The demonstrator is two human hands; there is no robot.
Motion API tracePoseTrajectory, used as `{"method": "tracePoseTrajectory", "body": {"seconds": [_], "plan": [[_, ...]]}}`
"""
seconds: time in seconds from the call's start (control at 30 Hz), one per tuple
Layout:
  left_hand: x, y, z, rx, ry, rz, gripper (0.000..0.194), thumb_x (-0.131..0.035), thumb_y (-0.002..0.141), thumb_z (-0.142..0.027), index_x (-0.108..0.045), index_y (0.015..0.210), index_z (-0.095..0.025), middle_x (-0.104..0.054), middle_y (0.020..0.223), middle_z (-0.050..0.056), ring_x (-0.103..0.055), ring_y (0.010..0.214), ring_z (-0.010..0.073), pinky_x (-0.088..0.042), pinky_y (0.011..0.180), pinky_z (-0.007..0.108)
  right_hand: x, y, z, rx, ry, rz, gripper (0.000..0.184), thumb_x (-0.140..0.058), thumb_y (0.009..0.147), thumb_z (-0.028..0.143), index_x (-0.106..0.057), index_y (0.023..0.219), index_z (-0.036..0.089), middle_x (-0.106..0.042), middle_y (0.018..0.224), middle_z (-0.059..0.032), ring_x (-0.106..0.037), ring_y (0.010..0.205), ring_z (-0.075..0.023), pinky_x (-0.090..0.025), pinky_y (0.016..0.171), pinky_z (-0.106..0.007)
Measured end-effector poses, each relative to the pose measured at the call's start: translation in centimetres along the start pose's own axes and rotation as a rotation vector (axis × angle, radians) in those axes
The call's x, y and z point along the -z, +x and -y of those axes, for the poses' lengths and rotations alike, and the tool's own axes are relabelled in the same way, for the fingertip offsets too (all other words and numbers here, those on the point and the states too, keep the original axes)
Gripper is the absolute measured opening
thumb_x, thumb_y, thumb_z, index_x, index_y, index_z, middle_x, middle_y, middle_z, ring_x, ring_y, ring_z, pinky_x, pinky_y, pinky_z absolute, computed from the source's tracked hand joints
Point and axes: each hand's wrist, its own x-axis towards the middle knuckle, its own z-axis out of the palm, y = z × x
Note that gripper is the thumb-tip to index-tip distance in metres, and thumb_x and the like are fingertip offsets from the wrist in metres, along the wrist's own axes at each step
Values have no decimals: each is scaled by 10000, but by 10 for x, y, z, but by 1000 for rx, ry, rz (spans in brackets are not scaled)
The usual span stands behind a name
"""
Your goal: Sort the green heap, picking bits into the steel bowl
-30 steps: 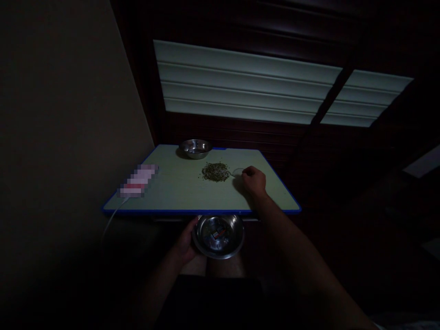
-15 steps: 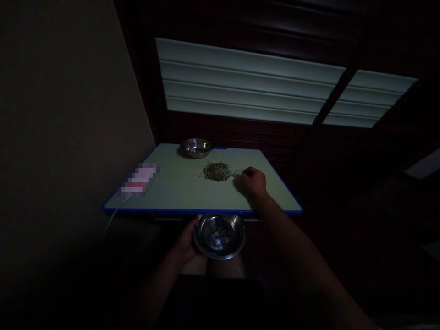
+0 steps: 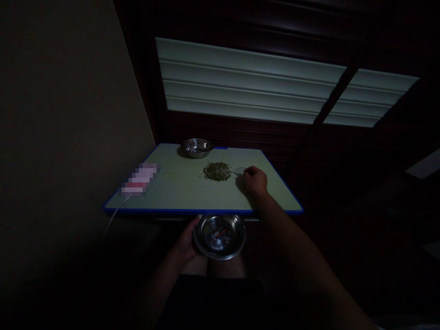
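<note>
Dark, glossy panelling [image 3: 257,23] is filling the upper frame, framing pale, horizontally ribbed panels [image 3: 247,87]. A plain, matt wall [image 3: 75,91] is occupying the left side. At the centre, a flat table [image 3: 178,195] is showing a smooth, pale green top with a blue edge. Below its near edge, at lower centre, the left hand [image 3: 187,243] is gripping a round, shiny metal bowl [image 3: 220,248] by its left side; its fingers are bending around the wall, partly hidden, so I cannot tell how they are spaced. The right hand [image 3: 256,180], right of centre, is curling its fingers together, with thumb and forefinger pinching a thin, pale, curved piece [image 3: 239,169]. A second metal bowl [image 3: 197,155] is resting at the table's far edge. Pixels are blurring a pink, oblong item [image 3: 140,179] at centre left, where a slim white cable [image 3: 112,218] is trailing downward. Small, greenish-brown granules [image 3: 217,172] are lying in a loose, rough heap mid-frame, just beside the curved piece.
</note>
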Motion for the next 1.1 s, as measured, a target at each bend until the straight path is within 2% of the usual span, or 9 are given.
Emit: {"method": "tracePoseTrajectory", "body": {"seconds": [0.17, 0.33, 0.5, 0.6, 0.73, 0.9, 1.1], "plan": [[1, 1, 1, 5, 14, 2, 252, -585, 874, -284, -716, 1020, -127, -780, 834, 83, -719, 866, 248, -480, 942, 385, 2, -1, 2, 1, -24, 15, 212, -529, 763, 249, -720, 850, 222, -744, 903, -56, -648, 841, -192, -461, 776, -288], [-1, 0, 0, -3, 5, -5, 208, -577, 881, -273, -716, 935, -127, -778, 817, 80, -720, 822, 232, -489, 935, 378, 3, -1, 3, -8, -19, 22, 212, -522, 758, 240, -714, 843, 215, -736, 875, -52, -638, 830, -189, -455, 774, -289], [1, 1, 1, 5, -10, 30, 226, -593, 869, -283, -715, 983, -130, -780, 822, 73, -720, 849, 238, -479, 949, 385, 5, -2, 5, -13, -17, 15, 192, -524, 743, 249, -707, 794, 218, -725, 823, -41, -623, 789, -179, -452, 749, -279], [0, 2, 1, 8, -18, 40, 212, -596, 869, -284, -719, 947, -129, -781, 824, 76, -721, 846, 233, -483, 937, 373, 5, -2, 6, -8, -3, 6, 188, -523, 737, 251, -703, 777, 218, -721, 802, -35, -615, 770, -173, -450, 728, -271], [-4, 0, -1, 10, -10, 7, 202, -579, 878, -266, -719, 917, -126, -778, 799, 72, -721, 822, 226, -487, 929, 371, 5, -2, 6, -15, 11, 10, 178, -529, 724, 244, -702, 758, 219, -714, 765, -28, -609, 749, -167, -451, 718, -265], [-4, -1, 0, -18, -2, -25, 185, -574, 886, -249, -714, 892, -127, -779, 802, 72, -723, 806, 213, -508, 884, 348, 2, -2, 4, 0, 29, 36, 187, -534, 729, 251, -711, 781, 221, -725, 798, -29, -618, 760, -168, -460, 738, -271], [-1, 0, 0, -13, -10, 4, 188, -588, 873, -257, -715, 938, -135, -783, 827, 69, -726, 833, 222, -497, 924, 362, 0, 0, 2, 17, 70, 63, 191, -536, 724, 251, -711, 792, 213, -726, 807, -25, -624, 770, -164, -466, 753, -270]]}}
